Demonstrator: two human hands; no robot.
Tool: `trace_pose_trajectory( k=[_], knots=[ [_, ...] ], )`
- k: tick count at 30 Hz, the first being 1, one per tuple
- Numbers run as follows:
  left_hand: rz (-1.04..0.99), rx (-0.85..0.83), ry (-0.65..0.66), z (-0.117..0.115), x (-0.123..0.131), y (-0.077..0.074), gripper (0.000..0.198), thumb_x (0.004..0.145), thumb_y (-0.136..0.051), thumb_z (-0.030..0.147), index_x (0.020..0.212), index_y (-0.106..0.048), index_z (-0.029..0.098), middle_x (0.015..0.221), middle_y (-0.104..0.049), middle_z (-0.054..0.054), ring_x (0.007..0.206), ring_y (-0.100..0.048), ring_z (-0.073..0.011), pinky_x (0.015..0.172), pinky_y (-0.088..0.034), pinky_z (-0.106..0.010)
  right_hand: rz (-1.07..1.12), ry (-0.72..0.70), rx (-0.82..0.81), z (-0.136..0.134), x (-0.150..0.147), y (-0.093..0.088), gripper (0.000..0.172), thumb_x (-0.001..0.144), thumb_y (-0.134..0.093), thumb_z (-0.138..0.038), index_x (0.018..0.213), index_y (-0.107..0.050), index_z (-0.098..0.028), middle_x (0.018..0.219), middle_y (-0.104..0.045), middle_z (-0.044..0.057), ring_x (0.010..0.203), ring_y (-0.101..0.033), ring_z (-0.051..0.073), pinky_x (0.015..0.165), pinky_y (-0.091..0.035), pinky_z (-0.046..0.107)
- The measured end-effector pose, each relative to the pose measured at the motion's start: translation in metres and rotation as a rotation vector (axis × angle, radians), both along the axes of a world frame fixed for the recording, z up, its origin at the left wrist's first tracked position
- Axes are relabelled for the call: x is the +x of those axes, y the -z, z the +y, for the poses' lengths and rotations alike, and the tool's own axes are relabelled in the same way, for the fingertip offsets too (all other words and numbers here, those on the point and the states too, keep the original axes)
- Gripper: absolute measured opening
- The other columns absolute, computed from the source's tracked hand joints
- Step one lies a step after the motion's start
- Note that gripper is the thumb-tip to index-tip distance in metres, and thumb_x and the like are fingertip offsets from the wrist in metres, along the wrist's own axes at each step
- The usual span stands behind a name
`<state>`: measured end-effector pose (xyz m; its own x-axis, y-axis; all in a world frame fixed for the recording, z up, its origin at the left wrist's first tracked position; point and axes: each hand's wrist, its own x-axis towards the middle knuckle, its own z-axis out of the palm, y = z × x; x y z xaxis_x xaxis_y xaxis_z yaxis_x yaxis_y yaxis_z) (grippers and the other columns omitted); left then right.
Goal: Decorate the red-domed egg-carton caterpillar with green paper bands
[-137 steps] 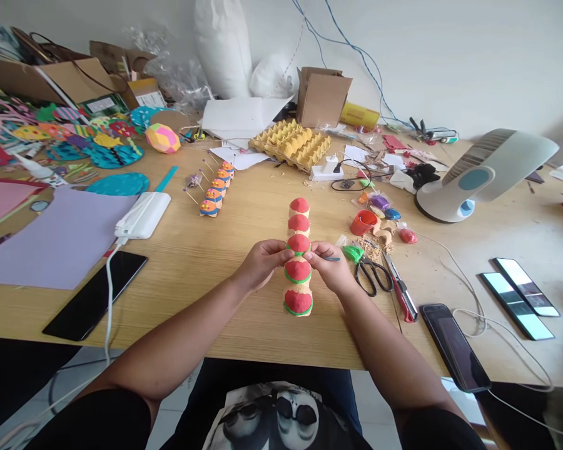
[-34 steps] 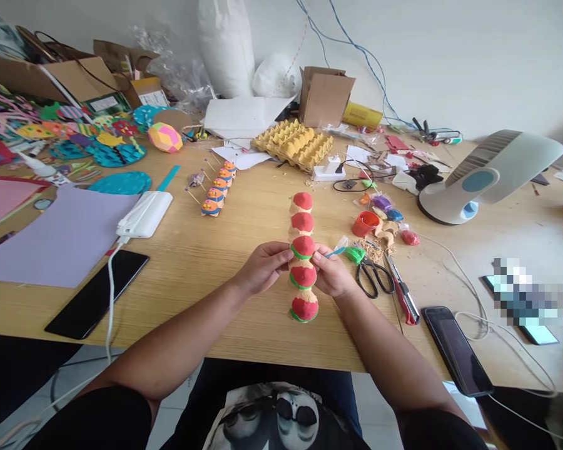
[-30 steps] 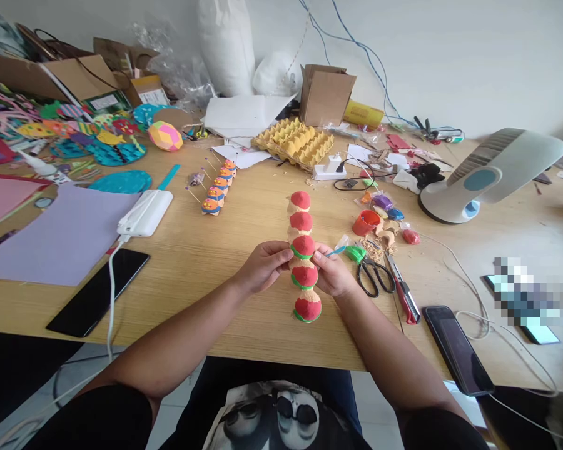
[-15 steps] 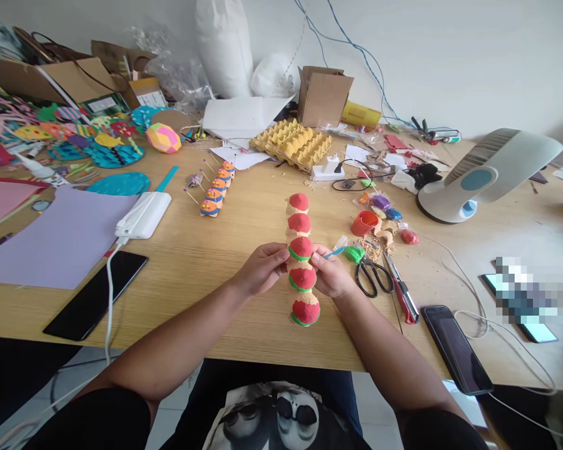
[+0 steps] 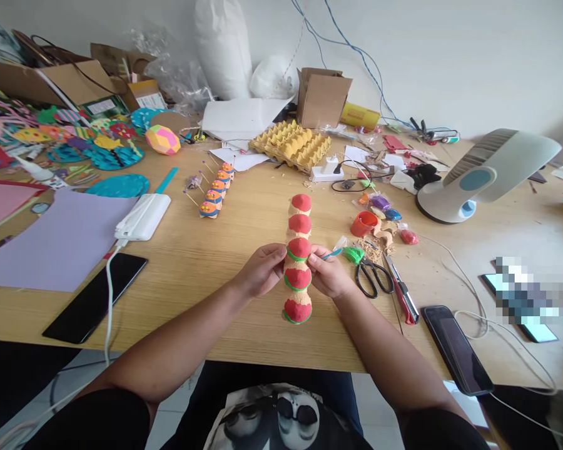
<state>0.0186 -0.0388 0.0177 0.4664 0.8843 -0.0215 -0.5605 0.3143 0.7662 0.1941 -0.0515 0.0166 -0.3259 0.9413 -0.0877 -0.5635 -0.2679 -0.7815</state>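
Both hands hold an egg-carton strip (image 5: pixel 298 250) upright above the table, a row of bumps covered in red clay. Green clay edges the lower bumps, and bare tan carton shows between them. My left hand (image 5: pixel 264 269) pinches its left side at the middle bump. On the opposite side, my right hand (image 5: pixel 329 270) grips the strip and also has a thin blue stick-like tool (image 5: pixel 332 253) between its fingers. Green clay in a wrapper (image 5: pixel 354 254) lies just right of that hand, with black-handled scissors (image 5: pixel 373 278) below it.
A finished-looking orange and blue caterpillar strip (image 5: pixel 217 190) stands at back left. A red cutter knife (image 5: pixel 403 294), a phone (image 5: pixel 456 349) and a white fan (image 5: pixel 488 175) are on the right. Yellow egg trays (image 5: pixel 291 145) lie behind; a white power bank (image 5: pixel 144 215) sits left.
The strip's lower end has swung slightly left, so the strip now tilts a little differently. Both hands keep their hold in nearly the same place.
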Motion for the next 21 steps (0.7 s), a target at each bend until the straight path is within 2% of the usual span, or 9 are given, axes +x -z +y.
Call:
trace_pose_trajectory(
  k=[3,5,8,11,14,18,21],
  knots=[
    [0.013,-0.006,-0.006,0.001,-0.001,0.0027,0.032,0.073,-0.086,0.043,0.082,-0.075,0.014,0.078,-0.07,-0.004,0.073,-0.062,-0.0141,0.07,-0.049,-0.027,-0.006,-0.008,0.006,0.0001,0.0005,0.0001,0.037,0.064,-0.094,-0.04,0.085,-0.071,-0.02,0.065,-0.057,-0.005,0.059,-0.05,0.009,0.063,-0.047,0.025],
    [0.017,-0.021,-0.003,0.0017,-0.0016,0.0045,0.03,0.073,-0.087,0.041,0.082,-0.075,0.015,0.081,-0.072,-0.005,0.075,-0.064,-0.0157,0.073,-0.05,-0.029,0.014,-0.022,0.013,-0.0004,0.0007,-0.0008,0.036,0.066,-0.092,-0.042,0.082,-0.069,-0.019,0.061,-0.051,-0.006,0.056,-0.045,0.008,0.061,-0.044,0.024],
    [0.018,-0.014,0.047,0.0018,-0.0021,0.006,0.03,0.075,-0.085,0.043,0.083,-0.075,0.015,0.084,-0.073,-0.006,0.078,-0.066,-0.0187,0.077,-0.052,-0.032,0.055,-0.046,0.022,-0.0017,-0.0001,-0.0027,0.04,0.073,-0.087,-0.048,0.069,-0.059,-0.019,0.056,-0.039,-0.008,0.052,-0.035,0.008,0.054,-0.036,0.022],
    [0.017,0.001,0.091,0.0011,-0.002,0.0051,0.035,0.08,-0.08,0.048,0.089,-0.076,0.014,0.087,-0.073,-0.008,0.083,-0.067,-0.0216,0.08,-0.052,-0.035,0.056,-0.031,0.033,-0.0024,-0.0023,-0.0033,0.049,0.077,-0.083,-0.049,0.062,-0.047,-0.02,0.057,-0.034,-0.007,0.052,-0.03,0.009,0.051,-0.031,0.023],
    [0.005,-0.006,0.074,0.0007,-0.0009,0.0026,0.035,0.085,-0.075,0.049,0.088,-0.075,0.014,0.084,-0.072,-0.008,0.082,-0.066,-0.0211,0.079,-0.051,-0.034,0.048,-0.005,0.028,-0.0017,-0.004,-0.002,0.051,0.077,-0.083,-0.049,0.062,-0.043,-0.02,0.058,-0.03,-0.008,0.052,-0.026,0.008,0.05,-0.03,0.023],
    [-0.005,-0.029,0.042,0.0017,0.0005,0.001,0.029,0.084,-0.076,0.044,0.082,-0.074,0.015,0.08,-0.069,-0.006,0.077,-0.063,-0.0193,0.077,-0.05,-0.034,0.067,-0.003,-0.013,-0.0003,-0.0038,-0.0003,0.048,0.073,-0.086,-0.048,0.063,-0.049,-0.019,0.057,-0.035,-0.008,0.051,-0.031,0.008,0.05,-0.034,0.022],
    [0.016,-0.048,0.009,0.0029,0.0006,0.0019,0.029,0.083,-0.077,0.045,0.081,-0.074,0.016,0.082,-0.069,-0.005,0.076,-0.061,-0.0181,0.075,-0.049,-0.033,0.03,0.0,-0.03,-0.0005,-0.0035,-0.001,0.038,0.066,-0.092,-0.044,0.077,-0.065,-0.019,0.062,-0.051,-0.006,0.055,-0.045,0.009,0.057,-0.045,0.023]
  ],
)
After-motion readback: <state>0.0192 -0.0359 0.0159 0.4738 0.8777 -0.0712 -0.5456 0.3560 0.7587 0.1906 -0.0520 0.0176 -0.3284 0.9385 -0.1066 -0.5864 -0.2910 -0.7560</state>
